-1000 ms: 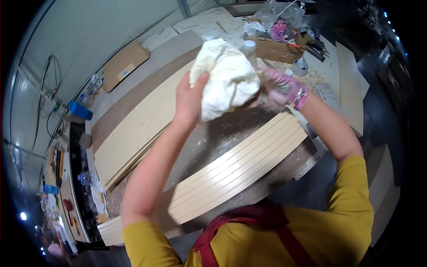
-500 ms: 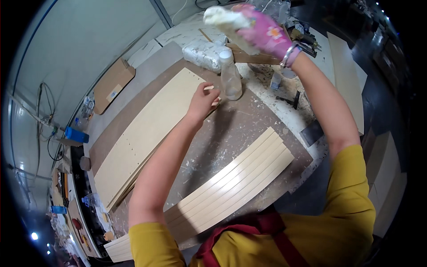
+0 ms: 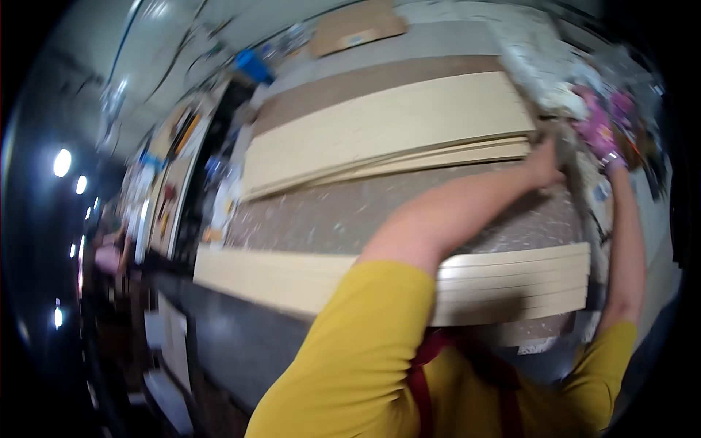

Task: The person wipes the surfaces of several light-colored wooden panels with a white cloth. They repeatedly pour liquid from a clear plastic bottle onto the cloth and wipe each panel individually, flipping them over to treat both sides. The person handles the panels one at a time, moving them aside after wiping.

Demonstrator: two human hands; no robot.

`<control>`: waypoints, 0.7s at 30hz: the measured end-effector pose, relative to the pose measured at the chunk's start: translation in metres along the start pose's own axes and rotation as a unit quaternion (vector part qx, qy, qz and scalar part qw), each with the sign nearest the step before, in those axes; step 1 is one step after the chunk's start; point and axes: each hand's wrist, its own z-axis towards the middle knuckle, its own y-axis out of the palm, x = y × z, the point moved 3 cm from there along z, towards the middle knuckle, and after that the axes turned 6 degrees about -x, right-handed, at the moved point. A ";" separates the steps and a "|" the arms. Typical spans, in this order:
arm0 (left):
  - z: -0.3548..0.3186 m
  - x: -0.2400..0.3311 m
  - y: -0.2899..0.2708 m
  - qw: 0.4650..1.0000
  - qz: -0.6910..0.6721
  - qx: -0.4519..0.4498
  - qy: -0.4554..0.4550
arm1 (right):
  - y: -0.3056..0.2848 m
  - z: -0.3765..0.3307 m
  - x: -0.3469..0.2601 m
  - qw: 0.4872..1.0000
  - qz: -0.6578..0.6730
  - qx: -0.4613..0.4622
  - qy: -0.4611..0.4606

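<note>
My right hand [image 3: 595,131], in a pink flowered glove, is at the far right of the table. It is closed on a crumpled white cloth [image 3: 566,101], smeared by motion. My bare left hand [image 3: 544,162] reaches to the right end of a stack of pale boards, beside a blurred greyish bottle [image 3: 567,142]. Its fingers are too smeared to show whether they grip the bottle. The wide top board [image 3: 394,124] lies across the table, with narrower boards [image 3: 438,160] showing beneath its near edge. Nearer me, several pale strips [image 3: 518,274] lie side by side, partly behind my left arm.
A flat cardboard piece [image 3: 358,29] and a blue container [image 3: 253,66] are at the back. Tools and clutter [image 3: 635,139] crowd the far right. To the left is another cluttered surface [image 3: 171,190]; loose panels [image 3: 171,343] stand lower left.
My view has swung left, so the table and boards now appear turned and farther right. My gloved right hand has come down from its raised position with the cloth. My left hand is closer to the bottle.
</note>
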 end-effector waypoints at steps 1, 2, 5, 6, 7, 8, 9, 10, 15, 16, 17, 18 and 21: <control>-0.004 0.010 0.001 0.999 -0.004 -0.008 -0.036 | 0.000 -0.003 -0.012 1.000 -0.007 -0.011 -0.022; -0.012 0.019 -0.004 0.997 -0.007 -0.021 -0.069 | -0.002 -0.009 -0.029 0.999 -0.014 -0.017 -0.040; -0.056 0.040 -0.048 0.995 -0.010 0.011 -0.100 | -0.019 -0.008 -0.116 0.992 0.068 -0.095 -0.040; -0.061 0.037 -0.072 0.997 0.006 0.068 -0.047 | -0.027 0.009 -0.121 0.991 0.099 -0.065 -0.059; -0.072 0.033 -0.087 0.993 0.023 0.115 0.006 | -0.034 0.013 -0.123 0.988 0.133 -0.034 -0.068; -0.085 0.032 -0.103 0.984 0.041 0.162 0.057 | -0.040 0.017 -0.124 0.983 0.166 -0.004 -0.077; -0.104 0.035 -0.127 0.979 0.039 0.189 0.069 | -0.036 0.020 -0.116 0.964 0.263 -0.011 -0.034; -0.123 0.044 -0.149 0.979 0.064 0.171 0.091 | -0.038 0.021 -0.108 0.936 0.352 -0.007 0.012; -0.196 0.063 -0.230 0.951 0.259 0.118 0.116 | -0.016 -0.017 -0.140 0.866 0.488 -0.043 0.098; -0.212 0.063 -0.245 0.934 0.315 0.132 0.109 | -0.004 -0.020 -0.174 0.780 0.602 -0.044 0.165; -0.227 0.067 -0.259 0.899 0.401 0.136 0.110 | 0.006 -0.018 -0.207 0.705 0.677 -0.041 0.205; -0.237 0.077 -0.268 0.869 0.468 0.124 0.102 | 0.016 -0.018 -0.219 0.634 0.741 -0.067 0.211; -0.256 0.106 -0.275 0.766 0.623 0.101 0.120 | 0.047 -0.019 -0.250 0.418 0.877 -0.143 0.191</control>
